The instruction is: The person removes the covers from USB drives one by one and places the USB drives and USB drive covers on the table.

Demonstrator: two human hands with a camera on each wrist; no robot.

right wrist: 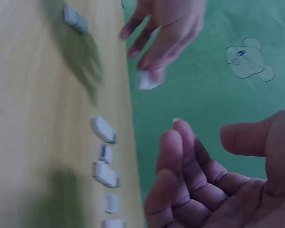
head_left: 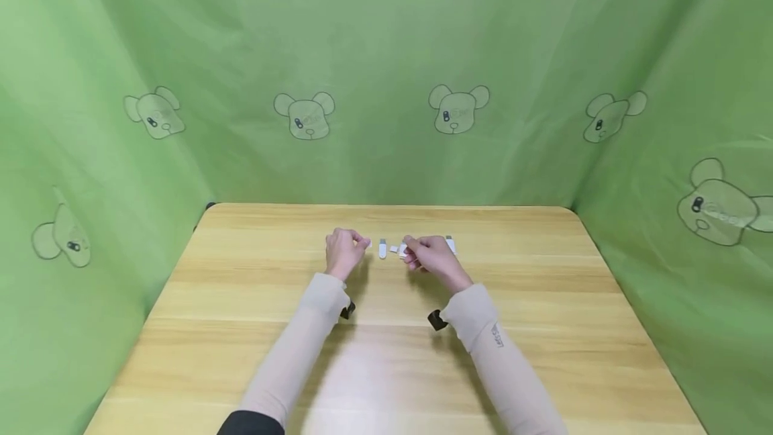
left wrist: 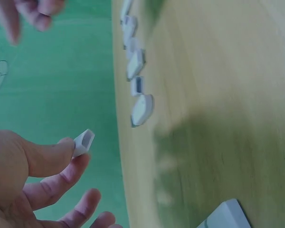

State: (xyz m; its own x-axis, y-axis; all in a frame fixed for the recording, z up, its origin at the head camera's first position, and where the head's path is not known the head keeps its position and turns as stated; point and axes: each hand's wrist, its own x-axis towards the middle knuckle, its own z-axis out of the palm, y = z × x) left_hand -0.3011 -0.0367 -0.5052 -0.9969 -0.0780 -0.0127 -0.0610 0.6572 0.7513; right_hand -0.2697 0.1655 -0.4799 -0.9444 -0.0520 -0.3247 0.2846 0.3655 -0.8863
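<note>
My left hand (head_left: 344, 250) pinches a small white cap (left wrist: 83, 143) between thumb and index finger, hollow end showing, above the table's far part. Just right of it, a white USB stick (head_left: 382, 249) lies on the table with its connector bare. Beside that stick is another loose cap (right wrist: 106, 153). My right hand (head_left: 431, 255) hovers over the row of sticks, partly hiding it in the head view. In the right wrist view its thumb stands apart from the loosely bent fingers, and it holds nothing. A second USB stick (right wrist: 105, 174) lies below it.
More sticks and caps continue the row, including a white stick (head_left: 450, 244) right of my right hand. A separate white piece (left wrist: 225, 216) lies on the wooden table (head_left: 386, 354), cut off by the left wrist view's edge. Green curtains (head_left: 386, 32) surround the table's back and sides.
</note>
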